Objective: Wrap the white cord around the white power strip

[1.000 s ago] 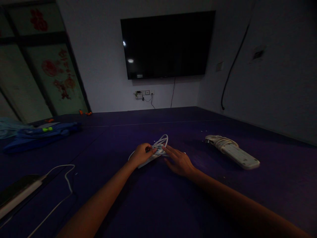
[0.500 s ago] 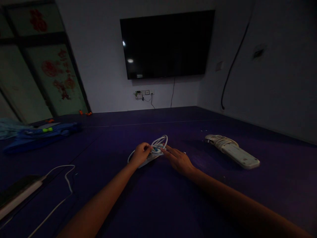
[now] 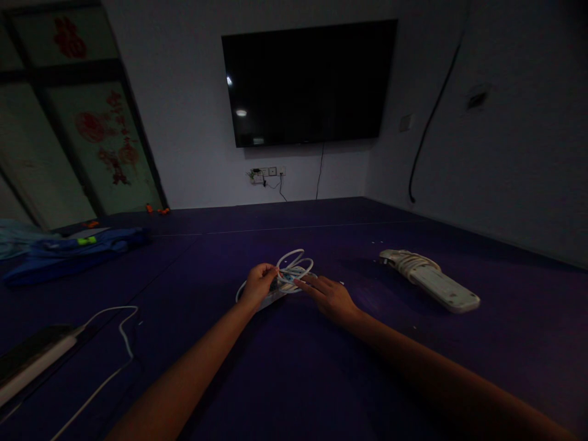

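In the middle of the floor, a white cable (image 3: pixel 294 252) lies in loose loops over a pale, flat strip-like body (image 3: pixel 272 299), which the hands partly cover. My left hand (image 3: pixel 259 285) is closed at the left side of the loops, thumb and forefinger pinching the cable. From the right, my right hand (image 3: pixel 331 297) reaches in with its fingers fairly straight, the fingertips closed on the coil's near right side. Its thumb is hidden. One loop stands up above the fingers.
To the right lies a white power strip (image 3: pixel 445 286) wrapped in its cord. At left are a pale-edged dark device (image 3: pixel 39 355) with a white cord (image 3: pixel 124 331) and blue clothing (image 3: pixel 73 250). A television (image 3: pixel 310 86) hangs on the far wall above sockets (image 3: pixel 266 173).
The cable loops have spread wider, one opening toward the right and another rising at the back. My right fingertips have shifted slightly on the coil; my left hand stays nearly in place.
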`<state>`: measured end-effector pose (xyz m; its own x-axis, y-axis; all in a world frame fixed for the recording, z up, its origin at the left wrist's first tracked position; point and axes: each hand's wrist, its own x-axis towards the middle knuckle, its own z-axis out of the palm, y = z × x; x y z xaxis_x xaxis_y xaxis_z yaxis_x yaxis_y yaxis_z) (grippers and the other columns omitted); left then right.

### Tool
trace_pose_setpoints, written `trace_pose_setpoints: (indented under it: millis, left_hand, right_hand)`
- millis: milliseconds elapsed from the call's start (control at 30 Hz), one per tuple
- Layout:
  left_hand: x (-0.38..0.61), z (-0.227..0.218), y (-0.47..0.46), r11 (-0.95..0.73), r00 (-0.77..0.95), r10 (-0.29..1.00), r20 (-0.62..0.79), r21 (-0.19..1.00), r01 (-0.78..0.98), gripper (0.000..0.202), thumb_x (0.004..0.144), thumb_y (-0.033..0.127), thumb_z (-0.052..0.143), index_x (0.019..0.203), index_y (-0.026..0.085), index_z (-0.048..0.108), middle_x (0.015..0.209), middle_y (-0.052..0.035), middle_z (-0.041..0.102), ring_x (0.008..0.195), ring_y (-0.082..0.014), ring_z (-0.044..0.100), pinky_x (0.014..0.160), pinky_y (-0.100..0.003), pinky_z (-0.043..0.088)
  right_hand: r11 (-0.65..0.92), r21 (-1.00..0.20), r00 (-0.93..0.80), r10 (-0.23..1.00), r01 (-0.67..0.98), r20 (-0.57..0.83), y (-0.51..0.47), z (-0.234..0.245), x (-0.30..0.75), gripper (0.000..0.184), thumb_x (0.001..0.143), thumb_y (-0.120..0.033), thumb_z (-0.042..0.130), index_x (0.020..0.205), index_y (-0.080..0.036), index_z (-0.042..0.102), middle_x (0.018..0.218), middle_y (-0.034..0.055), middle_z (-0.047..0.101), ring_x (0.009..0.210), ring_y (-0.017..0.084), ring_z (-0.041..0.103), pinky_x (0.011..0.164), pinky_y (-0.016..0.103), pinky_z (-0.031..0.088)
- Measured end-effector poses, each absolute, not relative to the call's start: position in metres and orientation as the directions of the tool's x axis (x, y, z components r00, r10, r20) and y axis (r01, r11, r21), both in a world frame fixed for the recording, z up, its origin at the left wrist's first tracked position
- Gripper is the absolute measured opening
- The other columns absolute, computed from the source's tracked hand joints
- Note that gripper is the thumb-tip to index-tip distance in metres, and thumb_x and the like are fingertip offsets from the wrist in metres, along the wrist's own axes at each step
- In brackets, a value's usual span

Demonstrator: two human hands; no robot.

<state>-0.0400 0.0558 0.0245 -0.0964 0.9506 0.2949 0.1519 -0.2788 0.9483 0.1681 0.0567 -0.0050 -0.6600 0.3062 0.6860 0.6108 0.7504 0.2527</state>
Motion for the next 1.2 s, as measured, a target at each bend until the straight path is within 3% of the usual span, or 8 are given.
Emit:
trace_pose_setpoints:
  millis: [300, 633, 833, 1200]
  left_hand:
    - [-0.056, 0.049, 0.057, -0.236, -0.229, 0.956, 0.184, 0.945, -0.228, 0.028, 0.061, 0.037, 0.066, 0.070, 0.014, 0.055, 0.061, -0.0015, 0.062, 0.042, -0.0051, 0.044, 0.041, -0.017, 0.032]
    - [-0.079, 0.074, 0.062, -0.367, -0.368, 0.900, 0.234, 0.862, -0.350, 0.023, 0.060, 0.029, 0.071, 0.064, 0.013, 0.055, 0.057, 0.0002, 0.060, 0.043, -0.0043, 0.047, 0.043, -0.016, 0.037]
    - [-0.090, 0.082, 0.064, -0.381, -0.459, 0.872, 0.171, 0.826, -0.415, 0.015, 0.066, 0.018, 0.067, 0.061, 0.012, 0.054, 0.055, -0.0010, 0.060, 0.040, -0.0040, 0.045, 0.041, -0.015, 0.035]
    - [-0.127, 0.098, 0.066, -0.402, -0.586, 0.807, 0.081, 0.802, -0.443, 0.018, 0.077, 0.005, 0.050, 0.060, 0.012, 0.051, 0.049, 0.0021, 0.053, 0.036, -0.0023, 0.041, 0.037, -0.012, 0.031]
  right_hand:
    - [0.768, 0.300, -0.719, 0.280, 0.565, 0.636, 0.056, -0.006, 0.169, 0.047, 0.082, -0.005, 0.039, 0.124, -0.023, 0.051, 0.113, 0.0065, 0.062, 0.092, 0.017, 0.059, 0.071, 0.027, 0.051]
    - [0.778, 0.255, -0.678, 0.277, 0.574, 0.681, 0.054, -0.005, 0.165, 0.024, 0.085, -0.025, 0.048, 0.104, -0.020, 0.061, 0.089, 0.0065, 0.067, 0.078, 0.015, 0.061, 0.066, 0.026, 0.047]
    - [0.763, 0.173, -0.652, 0.384, 0.622, 0.653, 0.053, -0.003, 0.165, 0.034, 0.082, -0.048, 0.051, 0.090, -0.019, 0.065, 0.079, 0.0057, 0.068, 0.070, 0.016, 0.062, 0.060, 0.025, 0.043]
    - [0.613, 0.166, -0.599, 0.615, 0.772, 0.513, 0.052, 0.003, 0.161, 0.040, 0.087, -0.046, 0.043, 0.065, -0.018, 0.063, 0.064, 0.0051, 0.066, 0.060, 0.017, 0.062, 0.051, 0.024, 0.033]
